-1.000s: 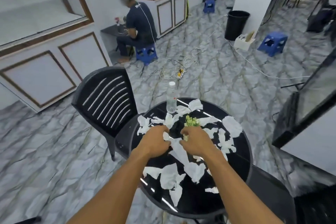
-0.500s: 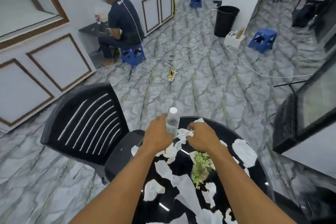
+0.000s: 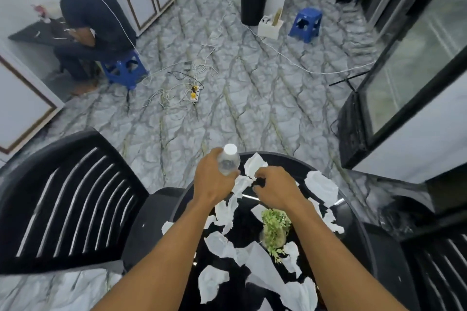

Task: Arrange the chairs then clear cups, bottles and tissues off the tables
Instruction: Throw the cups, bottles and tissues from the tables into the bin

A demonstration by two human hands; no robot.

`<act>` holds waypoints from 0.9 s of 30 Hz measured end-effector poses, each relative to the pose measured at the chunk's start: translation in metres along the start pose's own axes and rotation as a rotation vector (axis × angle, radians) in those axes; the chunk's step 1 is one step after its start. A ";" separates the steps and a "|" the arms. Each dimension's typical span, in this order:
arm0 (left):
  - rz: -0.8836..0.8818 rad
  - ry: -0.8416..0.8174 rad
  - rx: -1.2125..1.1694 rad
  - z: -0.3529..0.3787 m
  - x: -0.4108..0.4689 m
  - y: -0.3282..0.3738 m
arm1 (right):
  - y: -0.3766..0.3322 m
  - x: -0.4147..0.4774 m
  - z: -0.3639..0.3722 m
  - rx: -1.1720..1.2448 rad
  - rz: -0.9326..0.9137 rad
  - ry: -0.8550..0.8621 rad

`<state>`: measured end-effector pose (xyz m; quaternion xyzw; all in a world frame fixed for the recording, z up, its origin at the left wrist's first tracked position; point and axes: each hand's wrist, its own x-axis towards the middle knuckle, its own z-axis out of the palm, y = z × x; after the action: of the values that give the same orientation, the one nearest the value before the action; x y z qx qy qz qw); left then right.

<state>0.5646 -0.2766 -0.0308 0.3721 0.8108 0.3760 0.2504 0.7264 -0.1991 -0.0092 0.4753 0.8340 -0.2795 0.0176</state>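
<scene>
Left hand (image 3: 213, 180) gripping bottle (image 3: 228, 163), fingers wrapping round it at far edge of counter (image 3: 241, 222). Right hand (image 3: 275, 189) pinching crumpled tissue (image 3: 242, 182) just beside bottle. Torn tissues (image 3: 321, 187) lying scattered over counter around green plant (image 3: 275, 226). Black chair (image 3: 63, 204) standing at left.

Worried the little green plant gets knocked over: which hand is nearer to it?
Right. The right hand pinches a tissue just beyond the plant, its forearm alongside it; the left hand grips the bottle farther left.
</scene>
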 end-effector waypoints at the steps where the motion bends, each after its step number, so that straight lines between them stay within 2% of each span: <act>1: 0.031 0.003 0.002 0.001 0.000 0.009 | 0.004 -0.004 -0.006 0.007 0.009 0.018; 7: 0.275 -0.027 -0.027 0.033 -0.022 0.093 | 0.052 -0.058 -0.056 0.049 0.091 0.176; 12: 0.479 -0.206 0.001 0.106 -0.091 0.161 | 0.134 -0.155 -0.094 0.096 0.269 0.303; 21: 0.659 -0.606 -0.004 0.259 -0.313 0.220 | 0.294 -0.413 -0.076 0.236 0.624 0.377; 27: 0.777 -0.863 -0.009 0.353 -0.467 0.244 | 0.356 -0.577 -0.044 0.374 0.898 0.465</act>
<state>1.1870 -0.3892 0.0136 0.7611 0.4376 0.2580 0.4034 1.3385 -0.4904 0.0383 0.8295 0.4668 -0.2755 -0.1348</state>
